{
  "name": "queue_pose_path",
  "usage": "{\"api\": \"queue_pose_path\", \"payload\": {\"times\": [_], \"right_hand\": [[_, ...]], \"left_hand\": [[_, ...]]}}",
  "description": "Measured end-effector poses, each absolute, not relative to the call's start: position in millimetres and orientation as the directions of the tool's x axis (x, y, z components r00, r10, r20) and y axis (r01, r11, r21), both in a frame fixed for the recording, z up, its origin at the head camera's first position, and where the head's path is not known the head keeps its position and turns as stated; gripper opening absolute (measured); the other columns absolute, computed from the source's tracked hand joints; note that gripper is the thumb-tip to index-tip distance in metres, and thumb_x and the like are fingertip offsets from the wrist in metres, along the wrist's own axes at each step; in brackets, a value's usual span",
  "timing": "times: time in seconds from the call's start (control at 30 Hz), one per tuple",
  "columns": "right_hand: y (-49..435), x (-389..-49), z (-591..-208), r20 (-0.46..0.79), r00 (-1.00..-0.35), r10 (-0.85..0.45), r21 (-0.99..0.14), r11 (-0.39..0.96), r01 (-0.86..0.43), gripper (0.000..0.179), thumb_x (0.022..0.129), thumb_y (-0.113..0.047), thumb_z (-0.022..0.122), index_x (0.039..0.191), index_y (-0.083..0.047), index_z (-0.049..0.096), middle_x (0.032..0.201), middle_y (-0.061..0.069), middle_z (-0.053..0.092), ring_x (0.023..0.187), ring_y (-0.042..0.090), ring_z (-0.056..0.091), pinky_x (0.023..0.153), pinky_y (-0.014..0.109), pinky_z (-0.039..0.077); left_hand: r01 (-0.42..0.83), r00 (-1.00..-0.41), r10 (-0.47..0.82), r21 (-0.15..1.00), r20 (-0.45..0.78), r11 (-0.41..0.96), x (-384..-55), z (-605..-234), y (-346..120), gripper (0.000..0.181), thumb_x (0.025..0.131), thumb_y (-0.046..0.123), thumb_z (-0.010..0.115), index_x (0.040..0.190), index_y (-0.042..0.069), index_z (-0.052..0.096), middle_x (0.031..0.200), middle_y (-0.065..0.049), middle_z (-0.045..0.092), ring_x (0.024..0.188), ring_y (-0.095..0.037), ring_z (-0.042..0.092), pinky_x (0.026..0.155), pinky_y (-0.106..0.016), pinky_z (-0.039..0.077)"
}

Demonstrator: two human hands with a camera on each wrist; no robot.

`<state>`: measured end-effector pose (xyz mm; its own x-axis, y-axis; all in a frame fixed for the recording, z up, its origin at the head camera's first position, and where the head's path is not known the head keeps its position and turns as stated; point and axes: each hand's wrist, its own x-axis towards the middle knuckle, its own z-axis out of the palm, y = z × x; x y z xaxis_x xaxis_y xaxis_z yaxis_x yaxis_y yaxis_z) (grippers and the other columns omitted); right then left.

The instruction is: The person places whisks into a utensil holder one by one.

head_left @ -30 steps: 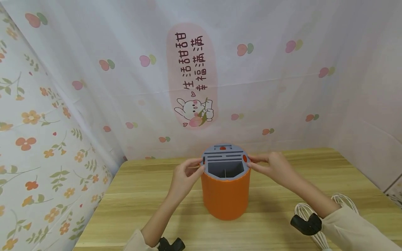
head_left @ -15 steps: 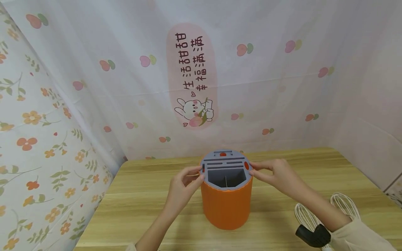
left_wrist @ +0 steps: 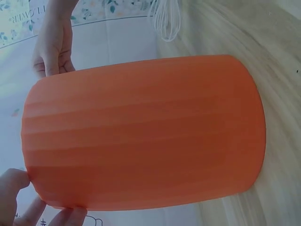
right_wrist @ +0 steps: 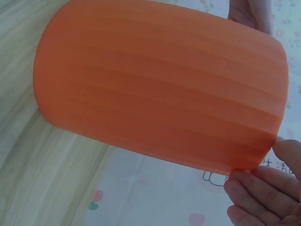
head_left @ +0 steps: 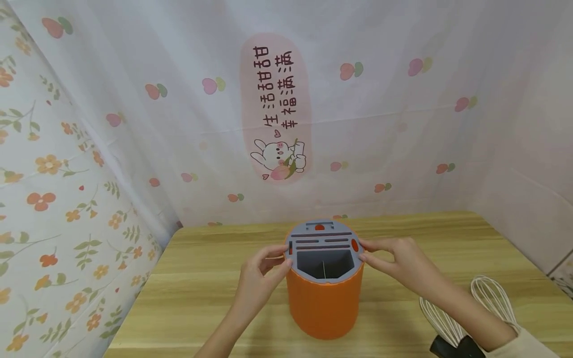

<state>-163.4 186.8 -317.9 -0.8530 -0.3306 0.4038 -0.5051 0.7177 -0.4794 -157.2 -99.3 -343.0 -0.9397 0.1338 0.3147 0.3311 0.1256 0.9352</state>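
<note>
An orange, round knife and utensil holder (head_left: 324, 311) stands upright on the wooden table in the head view. Its grey slotted top (head_left: 323, 287) has narrow slits, small side holes and a divided dark compartment at the front. My left hand (head_left: 259, 286) pinches the rim on the left side, thumb and fingers at the top edge. On the opposite side of the rim, my right hand (head_left: 403, 261) grips in the same way. Both wrist views are mostly filled by the ribbed orange wall, with fingertips (left_wrist: 75, 213) at its upper end.
Two whisks with pale wires lie on the table (head_left: 201, 278) at the right, one whisk (head_left: 492, 297) partly behind my right forearm and another whisk (head_left: 440, 320) with a black handle in front of it. Patterned curtains (head_left: 380, 139) hang behind and at the left.
The holder has shifted toward me across the table, with both hands staying on its rim. The whisks remain on the table at the right.
</note>
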Motion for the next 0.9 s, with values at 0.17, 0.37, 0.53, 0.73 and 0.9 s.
{"api": "queue_pose_path", "payload": {"times": [0.17,0.37,0.53,0.73,0.9], "right_hand": [[187.8,-159.9,-318.5,0.437,-0.83,-0.346,-0.463,0.704,-0.538,0.033,0.084,-0.03,0.067,0.108,-0.008,0.069,0.1,0.002,0.068,0.093,0.02,0.064,0.07,0.034,0.052],[187.2,-153.8,-318.6,0.454,-0.816,-0.358,-0.466,0.685,-0.56,0.033,0.083,-0.027,0.068,0.109,-0.007,0.068,0.102,0.002,0.067,0.095,0.021,0.063,0.074,0.038,0.052],[187.4,-147.3,-317.2,0.457,-0.809,-0.37,-0.444,0.693,-0.568,0.032,0.082,-0.026,0.069,0.108,-0.006,0.069,0.101,0.002,0.068,0.093,0.02,0.064,0.071,0.035,0.053],[189.3,-145.5,-316.6,0.482,-0.778,-0.404,-0.396,0.692,-0.604,0.031,0.081,-0.022,0.071,0.105,-0.003,0.069,0.099,0.004,0.068,0.089,0.02,0.065,0.068,0.032,0.053],[193.1,-146.5,-315.8,0.483,-0.772,-0.413,-0.382,0.693,-0.611,0.03,0.081,-0.024,0.07,0.106,-0.008,0.07,0.1,-0.001,0.068,0.09,0.017,0.065,0.07,0.033,0.053]], "left_hand": [[0.351,-0.935,0.126,0.921,0.333,0.171,-157.9,-351.4,-99.7,0.029,0.083,0.018,0.069,0.11,0.01,0.064,0.109,-0.006,0.061,0.092,-0.018,0.062,0.092,-0.034,0.044],[0.335,-0.939,0.14,0.929,0.315,0.155,-152.1,-348.9,-100.5,0.028,0.082,0.017,0.07,0.109,0.008,0.064,0.107,-0.009,0.061,0.092,-0.02,0.062,0.087,-0.028,0.047],[0.297,-0.949,0.151,0.942,0.275,0.153,-145.6,-346.4,-101.3,0.03,0.082,0.016,0.07,0.11,0.007,0.063,0.108,-0.009,0.06,0.094,-0.021,0.061,0.085,-0.025,0.048],[0.291,-0.951,0.152,0.943,0.268,0.161,-141.7,-344.4,-101.1,0.03,0.082,0.018,0.07,0.11,0.009,0.063,0.11,-0.007,0.06,0.095,-0.02,0.06,0.086,-0.026,0.047],[0.293,-0.951,0.152,0.943,0.27,0.157,-142.5,-343.7,-101.0,0.029,0.082,0.018,0.07,0.109,0.01,0.063,0.11,-0.007,0.06,0.095,-0.02,0.06,0.086,-0.026,0.047]]}}
